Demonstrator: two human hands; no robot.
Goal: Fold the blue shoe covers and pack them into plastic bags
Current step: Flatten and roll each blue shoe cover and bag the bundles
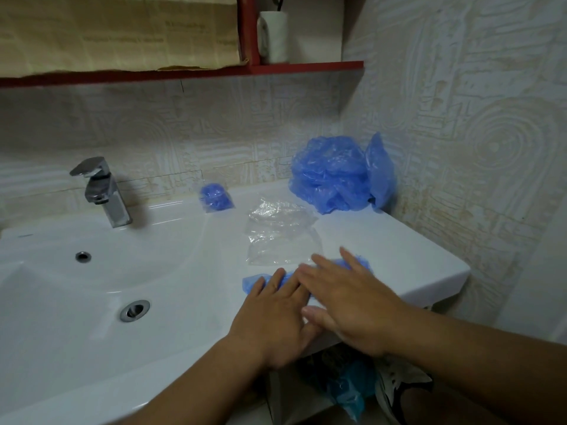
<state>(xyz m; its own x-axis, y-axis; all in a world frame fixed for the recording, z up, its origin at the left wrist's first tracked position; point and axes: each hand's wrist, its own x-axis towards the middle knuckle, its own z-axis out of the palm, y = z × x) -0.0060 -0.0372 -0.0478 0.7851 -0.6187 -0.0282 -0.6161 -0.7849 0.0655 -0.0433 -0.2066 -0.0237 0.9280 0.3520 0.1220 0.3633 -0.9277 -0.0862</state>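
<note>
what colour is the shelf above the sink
The shelf is dark red, best seen in the head view.

This is a bathroom, plainly a home's washroom. A white ceramic washbasin (pixel 92 271) fills the counter, with a chrome mixer tap (pixel 101 191) at its back, a metal drain (pixel 135 310) in the bowl and a small overflow hole (pixel 83 256) above it. Pale embossed wall tiles (pixel 460 118) run around the corner, and a red shelf (pixel 306 68) hangs over the basin.

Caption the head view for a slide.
Left hand and right hand press a blue shoe cover onto the sink counter near clear bags.
</note>
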